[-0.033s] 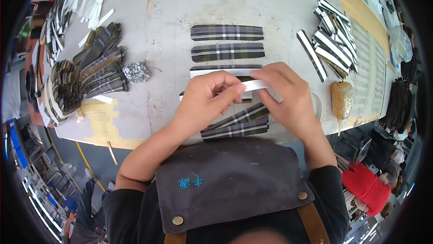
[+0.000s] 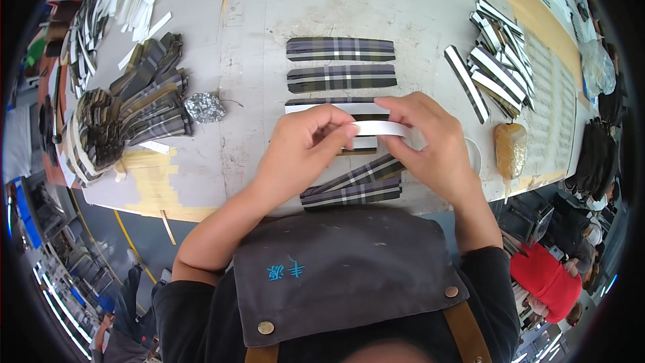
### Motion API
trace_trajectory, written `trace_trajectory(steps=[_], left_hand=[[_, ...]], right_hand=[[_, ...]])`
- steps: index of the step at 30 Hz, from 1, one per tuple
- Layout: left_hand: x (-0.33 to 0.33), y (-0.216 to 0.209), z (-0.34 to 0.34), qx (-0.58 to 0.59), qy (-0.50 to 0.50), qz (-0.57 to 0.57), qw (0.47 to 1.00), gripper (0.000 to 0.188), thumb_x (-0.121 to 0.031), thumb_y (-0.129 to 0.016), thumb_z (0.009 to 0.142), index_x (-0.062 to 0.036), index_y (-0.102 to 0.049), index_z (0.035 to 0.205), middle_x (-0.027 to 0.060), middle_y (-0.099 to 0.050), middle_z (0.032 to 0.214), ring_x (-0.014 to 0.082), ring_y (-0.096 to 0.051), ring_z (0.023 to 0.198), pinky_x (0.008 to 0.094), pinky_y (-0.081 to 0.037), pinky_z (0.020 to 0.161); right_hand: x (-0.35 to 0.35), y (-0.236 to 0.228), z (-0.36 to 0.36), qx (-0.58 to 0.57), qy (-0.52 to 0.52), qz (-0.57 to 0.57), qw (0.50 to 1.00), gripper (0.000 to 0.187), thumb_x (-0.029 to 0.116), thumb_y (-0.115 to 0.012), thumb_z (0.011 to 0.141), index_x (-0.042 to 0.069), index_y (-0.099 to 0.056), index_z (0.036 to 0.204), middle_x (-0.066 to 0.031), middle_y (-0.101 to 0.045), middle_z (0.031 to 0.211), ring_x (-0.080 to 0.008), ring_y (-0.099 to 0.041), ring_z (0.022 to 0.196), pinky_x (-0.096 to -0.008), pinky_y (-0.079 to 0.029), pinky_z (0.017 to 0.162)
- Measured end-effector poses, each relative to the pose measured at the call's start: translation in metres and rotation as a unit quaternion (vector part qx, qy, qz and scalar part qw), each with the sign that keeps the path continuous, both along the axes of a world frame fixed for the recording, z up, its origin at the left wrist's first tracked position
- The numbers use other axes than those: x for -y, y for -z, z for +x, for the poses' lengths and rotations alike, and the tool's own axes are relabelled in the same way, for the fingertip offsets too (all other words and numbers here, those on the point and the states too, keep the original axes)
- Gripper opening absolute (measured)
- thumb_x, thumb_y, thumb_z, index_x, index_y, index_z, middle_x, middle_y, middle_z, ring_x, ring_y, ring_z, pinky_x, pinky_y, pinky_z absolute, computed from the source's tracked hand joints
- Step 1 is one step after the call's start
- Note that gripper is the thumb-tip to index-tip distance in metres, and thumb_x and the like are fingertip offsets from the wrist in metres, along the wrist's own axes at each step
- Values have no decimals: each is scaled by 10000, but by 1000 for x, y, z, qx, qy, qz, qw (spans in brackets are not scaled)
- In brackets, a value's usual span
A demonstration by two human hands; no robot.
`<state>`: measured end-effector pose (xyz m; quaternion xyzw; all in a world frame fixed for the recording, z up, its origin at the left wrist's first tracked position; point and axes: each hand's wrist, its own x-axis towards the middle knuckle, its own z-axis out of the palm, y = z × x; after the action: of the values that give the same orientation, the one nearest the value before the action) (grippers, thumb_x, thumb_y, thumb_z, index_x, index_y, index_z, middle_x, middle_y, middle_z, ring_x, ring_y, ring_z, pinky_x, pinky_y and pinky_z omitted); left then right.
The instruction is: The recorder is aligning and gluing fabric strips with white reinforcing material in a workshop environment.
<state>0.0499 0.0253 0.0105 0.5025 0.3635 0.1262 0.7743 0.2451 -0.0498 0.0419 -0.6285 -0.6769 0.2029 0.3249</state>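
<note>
A narrow white strip (image 2: 378,128) is stretched between my two hands over the middle of the table. The thumb and fingers of my left hand (image 2: 306,141) pinch its left end. My right hand (image 2: 430,136) has its curled fingers and thumb around the right end; the exact contact is partly hidden. Below the hands lies a plaid fabric strip with white on it (image 2: 329,107), partly covered by them. Beyond it are two plaid fabric strips (image 2: 340,79), laid out flat in parallel. Nearer my body, more plaid strips (image 2: 353,193) overlap at an angle.
At the left are bundled plaid strips (image 2: 151,111), a pile of white strips (image 2: 138,0) and a speckled grey lump (image 2: 205,108). To the right lie a heap of plaid-and-white strips (image 2: 497,61) and a tape-wrapped brownish block (image 2: 510,150). People are around the table (image 2: 255,0).
My hands have drawn slightly apart, and more of the white strip shows between them. It was blurred and tilted before; now it is nearly level.
</note>
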Motion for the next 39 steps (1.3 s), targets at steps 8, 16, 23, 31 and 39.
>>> trace_trajectory(steps=[8,16,23,31,39], left_hand=[[-23,7,-23,-169,-105,238,951,100,-81,-682,896,17,-678,874,-27,-618,698,12,-501,626,169,-394,551],[-42,12,-13,-266,-123,368,882,176,-124,-754,809,25,-668,775,31,-601,584,58,-500,530,220,-404,499],[-46,13,-11,-293,-109,375,873,161,-94,-745,778,4,-628,724,79,-588,565,167,-544,487,305,-443,504],[-46,17,-11,-284,-103,403,864,151,-83,-753,756,-17,-618,738,60,-530,541,173,-509,483,319,-424,498],[-46,17,-12,-270,-99,404,868,160,-48,-746,749,-48,-688,898,55,-443,539,162,-420,473,313,-376,486]], right_hand=[[-13,21,23,-208,106,-220,947,145,121,-735,840,-9,-697,893,7,-644,717,-35,-486,619,-194,-384,547],[-39,29,25,-168,175,-217,946,153,128,-749,823,-10,-685,809,24,-575,610,-24,-462,561,-191,-375,505],[-44,31,24,-97,184,-218,954,186,141,-757,813,-14,-665,772,-7,-595,610,-37,-492,560,-196,-403,513],[-42,37,30,-97,186,-202,957,188,151,-741,817,-18,-666,782,-41,-630,623,-76,-545,567,-227,-448,542],[-46,36,29,-71,186,-233,952,196,169,-744,800,-3,-659,754,-73,-643,632,-119,-582,561,-247,-473,556]])
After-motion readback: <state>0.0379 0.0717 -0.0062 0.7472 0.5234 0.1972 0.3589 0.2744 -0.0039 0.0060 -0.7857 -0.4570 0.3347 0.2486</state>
